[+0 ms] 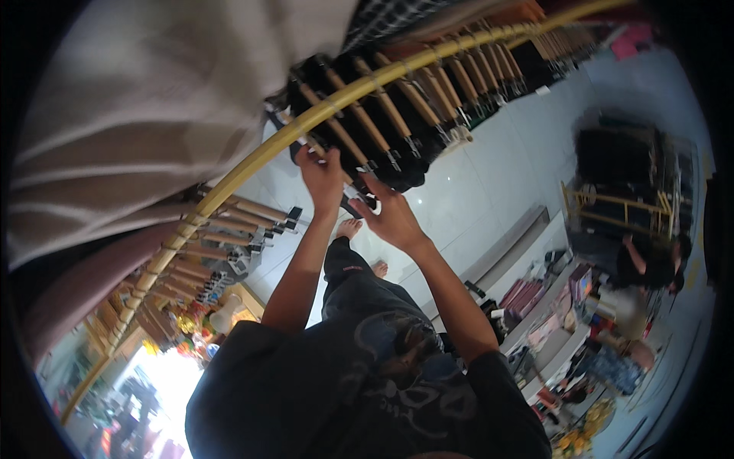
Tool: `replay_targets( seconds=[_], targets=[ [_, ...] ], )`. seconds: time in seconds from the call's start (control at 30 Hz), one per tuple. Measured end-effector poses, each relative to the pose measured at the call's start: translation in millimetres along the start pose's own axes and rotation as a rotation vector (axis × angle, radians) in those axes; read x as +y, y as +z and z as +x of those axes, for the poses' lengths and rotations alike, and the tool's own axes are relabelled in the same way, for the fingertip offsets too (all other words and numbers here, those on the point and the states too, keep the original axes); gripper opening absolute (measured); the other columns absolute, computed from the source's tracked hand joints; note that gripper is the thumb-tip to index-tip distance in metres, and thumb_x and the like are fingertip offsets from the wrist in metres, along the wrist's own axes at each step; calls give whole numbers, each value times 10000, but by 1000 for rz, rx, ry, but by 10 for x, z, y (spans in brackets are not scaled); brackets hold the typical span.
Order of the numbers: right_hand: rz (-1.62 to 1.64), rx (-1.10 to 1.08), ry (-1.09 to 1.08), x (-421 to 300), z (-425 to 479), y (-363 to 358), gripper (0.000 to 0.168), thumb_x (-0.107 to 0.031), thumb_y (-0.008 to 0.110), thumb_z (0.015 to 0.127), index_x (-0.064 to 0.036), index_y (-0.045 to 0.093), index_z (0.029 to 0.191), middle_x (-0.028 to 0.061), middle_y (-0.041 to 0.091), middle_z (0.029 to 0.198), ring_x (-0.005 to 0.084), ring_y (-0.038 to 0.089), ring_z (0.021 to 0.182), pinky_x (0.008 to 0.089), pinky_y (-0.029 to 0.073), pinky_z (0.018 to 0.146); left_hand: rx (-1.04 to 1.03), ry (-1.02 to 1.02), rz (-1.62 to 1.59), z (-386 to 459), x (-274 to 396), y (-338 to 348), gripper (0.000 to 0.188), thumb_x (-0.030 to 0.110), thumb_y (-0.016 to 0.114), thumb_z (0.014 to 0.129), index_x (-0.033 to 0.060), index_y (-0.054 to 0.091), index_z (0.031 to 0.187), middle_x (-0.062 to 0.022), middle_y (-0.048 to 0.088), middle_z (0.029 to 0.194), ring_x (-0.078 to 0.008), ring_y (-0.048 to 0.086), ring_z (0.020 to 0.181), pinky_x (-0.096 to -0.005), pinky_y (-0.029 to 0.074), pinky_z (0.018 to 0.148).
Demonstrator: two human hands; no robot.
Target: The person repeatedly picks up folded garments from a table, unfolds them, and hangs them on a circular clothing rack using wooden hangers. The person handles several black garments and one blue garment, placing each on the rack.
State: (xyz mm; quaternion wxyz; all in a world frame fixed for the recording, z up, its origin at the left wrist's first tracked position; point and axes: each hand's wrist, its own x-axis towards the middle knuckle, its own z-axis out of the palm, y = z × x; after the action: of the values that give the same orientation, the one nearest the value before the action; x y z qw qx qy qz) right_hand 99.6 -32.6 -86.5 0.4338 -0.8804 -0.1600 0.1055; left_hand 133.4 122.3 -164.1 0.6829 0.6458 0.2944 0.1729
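A yellow clothes rail (252,158) runs across the view, with wooden clip hangers (347,140) and dark garments (413,163) on it. My left hand (321,181) is at the near end of this row, its thumb and fingers on a wooden hanger (312,148) just below the rail. By the metal clip at the other end of that hanger is my right hand (393,215), thumb and forefinger apart around the clip and dark cloth; whether they grip it cannot be told.
More clip hangers (241,221) hang farther along the rail at left. Large beige fabric (137,103) fills the upper left. A counter with folded goods (522,295) stands at right, and beyond it a person (651,264) sits near another yellow rack (619,209).
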Motion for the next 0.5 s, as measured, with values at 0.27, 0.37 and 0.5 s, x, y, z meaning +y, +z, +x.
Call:
replay_targets(
  seconds=[0.27, 0.37, 0.5],
  targets=[
    [-137, 109, 74, 186, -1205, -609, 492, -338, 724, 1025, -16, 653, 1389, 223, 741, 1251, 407, 728, 1104, 470, 601, 959, -207, 439, 400, -1114, 378, -134, 601, 104, 748, 997, -45, 452, 1499, -176, 460, 1297, -273, 510, 1119, -393, 442, 952],
    [-203, 165, 298, 668, -2090, -682, 492, -386, 673, 1048, -11, 670, 1368, 206, 747, 1252, 398, 728, 1114, 480, 594, 959, -571, 453, 312, -1689, 488, -41, 539, 35, 707, 1010, -43, 463, 1485, -165, 459, 1269, -252, 507, 1080, -387, 450, 928],
    [-353, 280, 636, 976, -3435, -893, 448, -387, 654, 1059, -35, 690, 1333, 185, 756, 1238, 401, 726, 1111, 500, 590, 952, -1044, 464, 308, -2280, 349, 116, 539, 43, 718, 996, -42, 476, 1470, -167, 499, 1228, -260, 534, 1076, -395, 476, 884]
  ],
)
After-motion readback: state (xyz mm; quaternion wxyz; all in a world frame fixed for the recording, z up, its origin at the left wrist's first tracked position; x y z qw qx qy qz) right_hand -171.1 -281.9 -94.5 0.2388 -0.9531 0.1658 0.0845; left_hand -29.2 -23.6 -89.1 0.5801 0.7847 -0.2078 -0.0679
